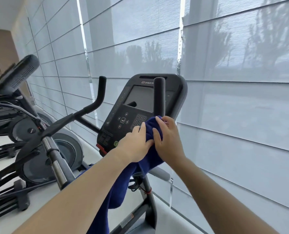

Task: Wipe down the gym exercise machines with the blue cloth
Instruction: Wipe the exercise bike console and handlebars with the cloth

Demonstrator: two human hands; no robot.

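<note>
A dark blue cloth (pixel 121 186) is bunched around the base of the right upright handlebar grip (pixel 159 97) of an exercise bike, and its loose end hangs down past the frame. My left hand (pixel 134 144) and my right hand (pixel 165 141) both clutch the cloth there, side by side. Just behind my hands stands the bike's black console (pixel 137 105), with a dark screen and a keypad. The left handlebar grip (pixel 101 88) rises bare to the left of the console.
Other exercise machines (pixel 29 132) with grey flywheel covers stand close on the left, one with a tilted console (pixel 17 73). Grey window blinds (pixel 233 81) fill the wall right behind the bike. Pale floor (pixel 37 200) shows at lower left.
</note>
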